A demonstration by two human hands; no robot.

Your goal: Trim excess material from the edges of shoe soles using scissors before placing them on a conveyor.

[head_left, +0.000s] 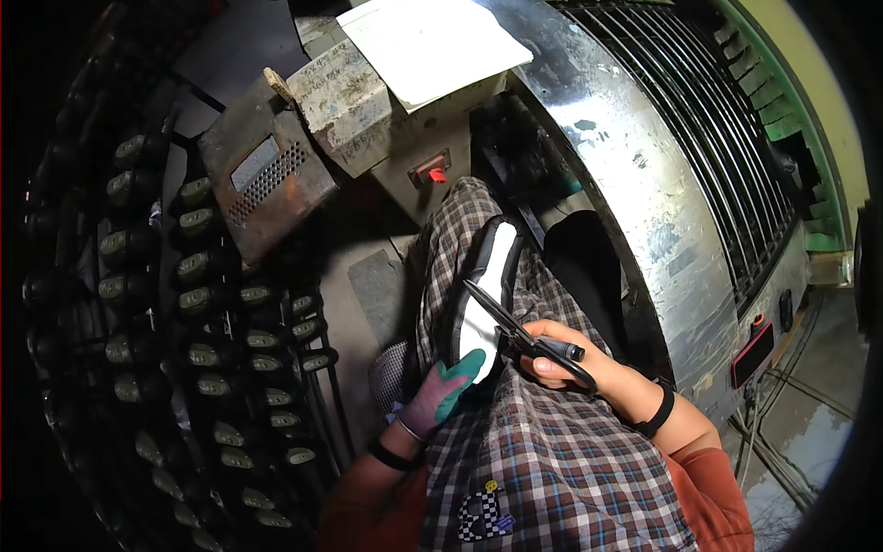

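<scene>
Across my lap lies a shoe upper [498, 253] in black, its white sole side turned up and its long axis pointing away from me. My left hand [443, 394], in a pink and green glove, grips its near end with the thumb on the white face. My bare right hand [563, 357] is closed around a pair of dark scissors [489, 302]. Their pointed blades slant left over the white sole; from this angle I cannot tell whether the blades touch it. A short dark cylinder also shows by my right fingers, its kind unclear.
A checked apron [561, 451] covers my lap. Racks of dark shoes [195, 267] fill the left side. Ahead stands a worn metal machine [340, 92] with a red switch [437, 175] and white paper [432, 46] on top. A curved metal housing with bars [635, 156] rises at right.
</scene>
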